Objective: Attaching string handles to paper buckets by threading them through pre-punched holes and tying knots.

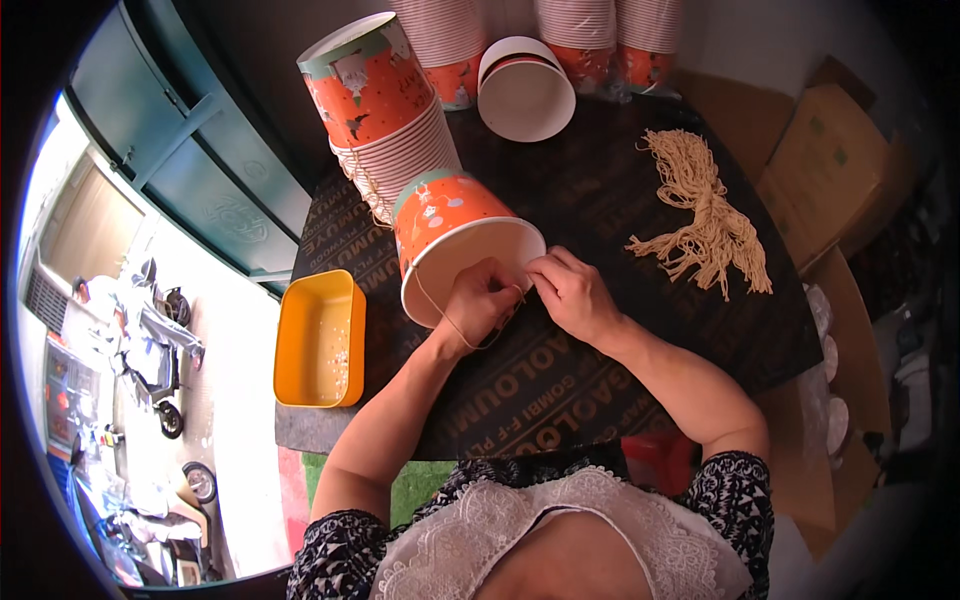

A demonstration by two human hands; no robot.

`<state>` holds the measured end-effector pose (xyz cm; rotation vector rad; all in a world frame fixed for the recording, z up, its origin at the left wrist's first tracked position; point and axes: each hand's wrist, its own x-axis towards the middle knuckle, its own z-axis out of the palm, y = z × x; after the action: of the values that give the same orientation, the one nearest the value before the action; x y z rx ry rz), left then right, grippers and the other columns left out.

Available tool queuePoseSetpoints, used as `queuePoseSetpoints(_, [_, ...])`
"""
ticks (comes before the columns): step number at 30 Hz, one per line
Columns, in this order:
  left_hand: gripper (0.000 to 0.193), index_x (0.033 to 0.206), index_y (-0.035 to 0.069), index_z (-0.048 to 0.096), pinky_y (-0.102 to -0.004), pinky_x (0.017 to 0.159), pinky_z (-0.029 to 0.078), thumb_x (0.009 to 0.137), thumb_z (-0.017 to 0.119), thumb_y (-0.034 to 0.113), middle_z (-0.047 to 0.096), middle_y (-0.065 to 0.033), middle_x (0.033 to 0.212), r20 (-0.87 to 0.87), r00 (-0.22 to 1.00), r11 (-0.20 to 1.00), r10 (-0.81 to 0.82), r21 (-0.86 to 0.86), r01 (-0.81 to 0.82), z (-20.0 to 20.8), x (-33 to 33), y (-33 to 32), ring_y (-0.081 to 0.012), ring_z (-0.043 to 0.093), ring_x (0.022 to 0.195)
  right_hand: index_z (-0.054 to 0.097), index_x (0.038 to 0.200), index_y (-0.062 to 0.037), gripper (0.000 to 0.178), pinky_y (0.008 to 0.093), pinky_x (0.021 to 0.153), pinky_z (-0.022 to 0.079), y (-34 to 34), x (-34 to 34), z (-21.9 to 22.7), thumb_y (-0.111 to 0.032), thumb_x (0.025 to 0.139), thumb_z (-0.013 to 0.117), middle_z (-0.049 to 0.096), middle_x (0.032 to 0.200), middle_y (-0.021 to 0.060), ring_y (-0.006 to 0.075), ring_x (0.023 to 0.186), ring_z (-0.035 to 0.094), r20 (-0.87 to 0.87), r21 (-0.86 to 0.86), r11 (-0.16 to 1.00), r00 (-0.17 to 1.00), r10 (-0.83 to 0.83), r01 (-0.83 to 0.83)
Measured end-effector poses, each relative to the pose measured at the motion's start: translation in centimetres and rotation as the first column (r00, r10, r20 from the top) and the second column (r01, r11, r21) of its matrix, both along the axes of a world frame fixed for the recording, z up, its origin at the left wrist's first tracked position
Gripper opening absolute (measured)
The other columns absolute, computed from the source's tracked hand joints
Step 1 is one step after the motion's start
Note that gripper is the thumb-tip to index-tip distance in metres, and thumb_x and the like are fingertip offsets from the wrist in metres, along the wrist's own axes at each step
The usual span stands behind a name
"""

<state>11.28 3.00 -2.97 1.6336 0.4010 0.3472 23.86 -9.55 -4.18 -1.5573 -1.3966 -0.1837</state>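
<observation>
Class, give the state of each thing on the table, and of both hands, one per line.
Bucket in hand: tipped, mouth toward the person
String: slack, looping from the bucket's rim
Left hand: fingers bent, grip unclear
Right hand: fingers bent at the rim, grip unclear
Left stack: nested, upside down
Back stacks: nested, rims up
Yellow tub: open, white bits inside
Strand bundle: gathered, ends loose

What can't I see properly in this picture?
In the head view:
Exactly what the left hand and right hand have at their fingertips: their own curled fingers hide it.
Part of the inside of the orange bucket: the left hand covers it.
The tops of the back bucket stacks: cut off by the upper edge.
What the white bits in the yellow tub are: too small.
</observation>
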Motion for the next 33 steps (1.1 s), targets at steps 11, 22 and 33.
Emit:
queuePoseSetpoints(11, [0.018, 0.093, 0.0, 0.057, -0.0393, 0.07, 0.05, 0.076, 0.057, -0.007, 0.06, -0.0164, 0.084, 0.222, 0.975, 0.71, 0.001, 0.687, -0.156, -1.4, 0.3, -0.8, -0.0348, 0.061, 0.078, 0.058, 0.095, -0.0025, 0.013, 0.0441, 0.066, 0.05, 0.4, -0.4, -1.0, 0.002, 0.082, 0.058, 0.058, 0.088, 0.0169, 0.0389, 0.079, 0.06, -0.015, -0.024, 1.0, 1.0, -0.011, 0.011])
queuePoseSetpoints(22, [0.018, 0.095, 0.003, 0.054, -0.0446, 0.064, 0.049, 0.08, 0.063, 0.001, 0.059, -0.0174, 0.082, 0.277, 0.96, 0.393, 0.039, 0.879, -0.27, -1.5, 0.6, -1.0, -0.0393, 0.06, 0.073, 0.058, 0.097, -0.003, 0.015, 0.0468, 0.067, 0.05, 0.5, -0.1, -1.4, 0.001, 0.083, 0.057, 0.056, 0.089, 0.0184, 0.041, 0.08, 0.059, -0.02, -0.026, 1.0, 1.0, -0.013, 0.013])
queuePoseSetpoints(33, [0.011, 0.09, 0.002, 0.054, -0.0435, 0.062, 0.051, 0.081, 0.06, 0.004, 0.061, -0.0182, 0.079, 0.254, 0.967, 0.389, -0.036, 0.895, -0.22, -2.3, 0.6, -0.2, -0.0366, 0.062, 0.073, 0.064, 0.108, -0.0011, 0.025, 0.0401, 0.08, 0.053, 0.4, 0.6, -1.6, 0.003, 0.086, 0.055, 0.062, 0.104, 0.0199, 0.0376, 0.095, 0.063, -0.151, -0.118, 0.993, 0.989, 0.008, -0.026])
